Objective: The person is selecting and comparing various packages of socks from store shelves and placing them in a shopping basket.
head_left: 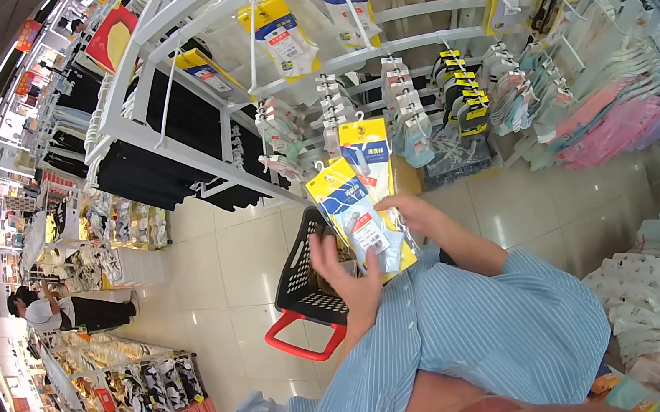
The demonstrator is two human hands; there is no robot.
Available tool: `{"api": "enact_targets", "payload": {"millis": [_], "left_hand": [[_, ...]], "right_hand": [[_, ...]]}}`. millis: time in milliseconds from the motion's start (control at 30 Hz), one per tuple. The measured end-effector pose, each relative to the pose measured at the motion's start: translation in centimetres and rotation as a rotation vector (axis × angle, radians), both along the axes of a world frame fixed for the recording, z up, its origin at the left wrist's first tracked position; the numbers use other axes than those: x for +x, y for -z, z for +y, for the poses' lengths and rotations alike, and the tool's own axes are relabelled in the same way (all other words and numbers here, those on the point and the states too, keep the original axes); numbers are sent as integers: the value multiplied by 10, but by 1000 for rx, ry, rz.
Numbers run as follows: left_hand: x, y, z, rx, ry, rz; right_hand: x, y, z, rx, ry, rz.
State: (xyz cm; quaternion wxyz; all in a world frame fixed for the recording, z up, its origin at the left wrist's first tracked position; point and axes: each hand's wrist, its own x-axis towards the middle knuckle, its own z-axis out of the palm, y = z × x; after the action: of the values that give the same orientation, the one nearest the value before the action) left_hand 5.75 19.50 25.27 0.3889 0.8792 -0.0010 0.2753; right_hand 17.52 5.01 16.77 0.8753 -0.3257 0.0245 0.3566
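Two yellow-and-blue packs of socks are in front of my chest. The front sock pack [345,195], with light blue socks and a white price label, overlaps the rear sock pack [367,150]. My right hand [416,215] grips them at their right side, thumb across the front. At the lower left of the front pack, my left hand [349,279] is open, its fingers spread and its thumb over the packaging. Below and left of the packs is a black shopping basket [297,270] with a red handle [277,340], partly hidden by my left hand.
A white display rack [140,115] curves ahead, with hanging sock packs [278,36] and several rows of clipped socks [462,95]. Pink garments [613,120] hang at right, above packaged white clothing [646,296]. A person [66,312] stands in the left aisle beside merchandise shelves [149,387].
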Motion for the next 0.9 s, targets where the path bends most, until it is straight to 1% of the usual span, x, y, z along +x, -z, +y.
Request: {"api": "enact_targets", "payload": {"millis": [33, 100, 133, 167, 200, 233, 300, 400, 467, 567, 633, 667, 700, 733, 800, 833, 900], "left_hand": [[6, -11, -8, -9, -115, 28], [17, -4, -9, -568, -59, 175], [28, -6, -12, -856, -36, 239], [39, -12, -12, -905, 217, 319], [40, -10, -23, -1069, 155, 326], [41, -12, -28, -1132, 156, 328], [55, -10, -35, -1226, 194, 304], [58, 4, -47, -1340, 209, 319], [54, 18, -58, -1403, 181, 348], [47, 47, -65, -1603, 301, 397], [44, 51, -71, -1681, 374, 391], [43, 53, -73, -1721, 411, 382], [45, 56, -74, -1695, 433, 438], [51, 59, -76, -1714, 434, 425], [49, 61, -78, -1752, 397, 423], [51, 57, -78, -1723, 372, 432], [57, 60, -67, -1810, 391, 417]], "right_hand": [[0, -6, -8, 15, -14, -7], [-5, -27, -23, 37, -67, 26], [2, -34, -28, 17, -78, -51], [5, -36, -31, 1, -91, -114], [-4, -35, -34, -9, -109, -156], [-11, -33, -41, -71, -96, -156], [1, -36, -56, -189, -46, -213], [6, -50, -77, -160, 15, -103], [9, -51, -98, -173, 42, -129], [14, -53, -129, -198, 27, -189], [20, -48, -142, -197, 6, -232], [17, -48, -145, -212, 36, -234], [19, -50, -147, -227, 65, -250], [22, -52, -147, -242, 92, -268], [22, -61, -150, -208, 113, -221], [26, -68, -153, -194, 126, -209], [30, -83, -157, -165, 190, -231]]}}
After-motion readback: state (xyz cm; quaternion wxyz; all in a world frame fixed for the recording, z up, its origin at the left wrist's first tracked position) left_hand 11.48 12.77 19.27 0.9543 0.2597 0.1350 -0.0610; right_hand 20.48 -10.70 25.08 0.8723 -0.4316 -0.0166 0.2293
